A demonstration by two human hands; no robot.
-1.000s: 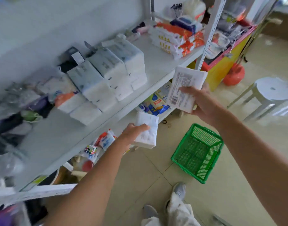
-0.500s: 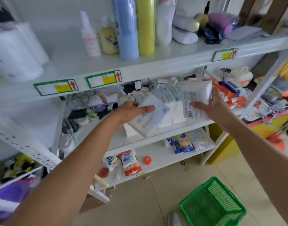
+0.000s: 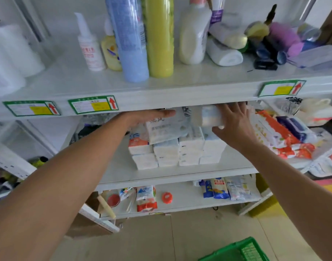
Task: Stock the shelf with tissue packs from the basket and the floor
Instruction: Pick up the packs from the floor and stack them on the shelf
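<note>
On the middle shelf (image 3: pixel 180 175) stands a stack of white tissue packs (image 3: pixel 189 147), several wide and three high. My left hand (image 3: pixel 148 117) holds a tissue pack (image 3: pixel 167 130) that lies tilted on the stack's left top, thumb over it. My right hand (image 3: pixel 234 125) holds a second tissue pack (image 3: pixel 211 116) above the stack's right side. Its thumb is under the pack and its spread fingers reach over it, just below the upper shelf's edge. A corner of the green basket (image 3: pixel 236 250) shows on the floor at the bottom.
Orange-and-white packs (image 3: pixel 274 136) and a dark blue pack (image 3: pixel 295 127) lie right of the stack. The upper shelf (image 3: pixel 161 95) carries bottles, spray cans and rolled cloths. The bottom shelf (image 3: pixel 180 206) holds small packets. A white upright stands at the left.
My view has risen from the floor to the shelves. Both hands have carried their packs up from beside the shelf and onto the top of the stack.
</note>
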